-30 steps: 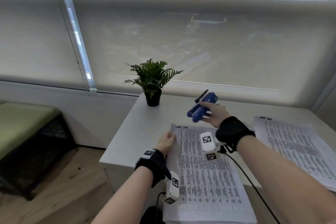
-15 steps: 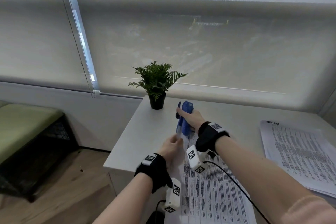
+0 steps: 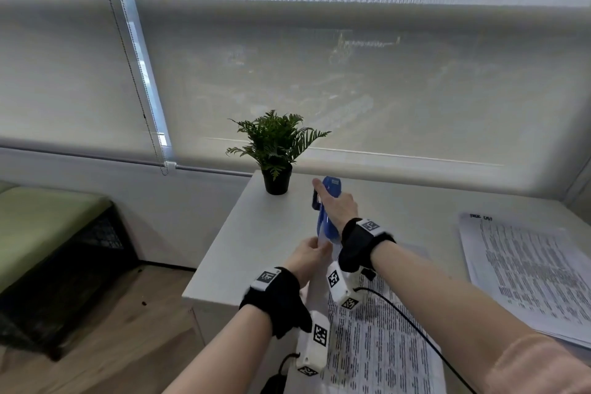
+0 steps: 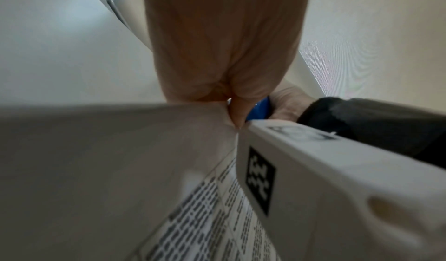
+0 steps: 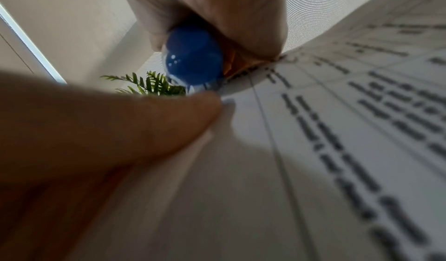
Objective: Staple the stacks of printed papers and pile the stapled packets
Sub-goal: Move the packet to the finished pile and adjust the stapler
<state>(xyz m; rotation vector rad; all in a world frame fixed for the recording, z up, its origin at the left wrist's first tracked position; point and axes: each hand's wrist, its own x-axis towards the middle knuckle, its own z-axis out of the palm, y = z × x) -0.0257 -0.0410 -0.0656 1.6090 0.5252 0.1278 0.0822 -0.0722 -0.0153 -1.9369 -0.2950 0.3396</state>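
Observation:
My right hand [image 3: 335,206] grips a blue stapler [image 3: 327,224], which points down at the top left corner of the near stack of printed papers [image 3: 380,352]. In the right wrist view the stapler [image 5: 193,55] sits right at the paper's corner. My left hand [image 3: 308,254] pinches that same corner beside the stapler; in the left wrist view its fingers [image 4: 237,112] press on the sheet's edge. A second stack of printed papers [image 3: 527,272] lies on the right of the white table [image 3: 265,233].
A small potted fern [image 3: 276,150] stands at the table's far left corner, just beyond the stapler. The table's left edge drops to a wooden floor [image 3: 105,339]. A dark crate with a green cushion [image 3: 48,233] stands at the left. Roller blinds cover the window behind.
My right hand has swung the stapler from above the table's middle down and left to the stack's top left corner. My left hand moved up to pinch that corner.

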